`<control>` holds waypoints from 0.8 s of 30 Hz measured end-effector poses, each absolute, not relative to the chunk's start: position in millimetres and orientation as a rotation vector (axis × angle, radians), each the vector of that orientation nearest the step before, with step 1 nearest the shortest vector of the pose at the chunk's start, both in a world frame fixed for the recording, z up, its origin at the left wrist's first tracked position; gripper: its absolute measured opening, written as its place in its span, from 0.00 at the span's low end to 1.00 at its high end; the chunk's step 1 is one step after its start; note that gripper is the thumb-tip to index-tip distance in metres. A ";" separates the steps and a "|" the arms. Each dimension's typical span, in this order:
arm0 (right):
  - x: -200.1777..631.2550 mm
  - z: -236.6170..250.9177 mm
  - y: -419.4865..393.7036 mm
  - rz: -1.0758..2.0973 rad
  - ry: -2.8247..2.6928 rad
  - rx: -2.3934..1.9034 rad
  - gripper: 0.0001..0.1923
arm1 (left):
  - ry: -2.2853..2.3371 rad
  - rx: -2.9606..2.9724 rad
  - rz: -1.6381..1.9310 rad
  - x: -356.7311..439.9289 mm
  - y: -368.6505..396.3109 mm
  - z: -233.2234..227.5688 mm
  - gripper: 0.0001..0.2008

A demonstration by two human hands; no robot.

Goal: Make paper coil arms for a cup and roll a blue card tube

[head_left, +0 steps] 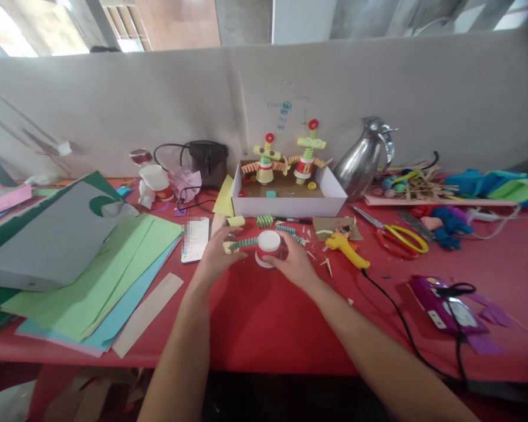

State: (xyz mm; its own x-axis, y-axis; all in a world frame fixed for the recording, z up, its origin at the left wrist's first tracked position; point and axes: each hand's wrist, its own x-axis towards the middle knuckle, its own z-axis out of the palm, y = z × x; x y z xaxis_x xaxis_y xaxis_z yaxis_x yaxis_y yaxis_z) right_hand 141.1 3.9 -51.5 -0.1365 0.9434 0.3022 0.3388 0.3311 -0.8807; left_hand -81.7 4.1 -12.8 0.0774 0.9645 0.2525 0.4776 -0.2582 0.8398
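A small upturned paper cup [268,246], white with a red band, stands on the red table [264,316] in front of me. My right hand [294,262] wraps around its right side. My left hand [217,256] pinches a green and white folded paper spring [242,243] that reaches the cup's left side. A second striped spring [290,232] sticks out behind the cup on the right. Another green folded spring [264,221] and a small yellow paper roll [235,221] lie just beyond.
A white box [286,205] behind holds two paper cup figures [286,159]. A yellow glue gun [345,246] with a black cord, yellow-handled scissors [396,235], a steel jug [365,158], a phone [196,239], a black bag [207,159] and coloured paper sheets [97,275] surround my hands.
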 end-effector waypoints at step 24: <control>139.1 -45.6 1.6 0.825 -1.659 -1.169 0.30 | 1.483 1.781 1.205 -57.4 10.2 -16.5 0.12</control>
State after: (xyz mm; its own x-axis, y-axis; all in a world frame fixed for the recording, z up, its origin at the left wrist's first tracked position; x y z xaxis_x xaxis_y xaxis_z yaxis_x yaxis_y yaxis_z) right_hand 139.1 1.6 -45.6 -0.1309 0.9455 0.2982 0.3326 0.3252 -0.8852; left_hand -57.4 10.2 -16.5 0.0032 0.9543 0.2990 0.4881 -0.2624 0.8324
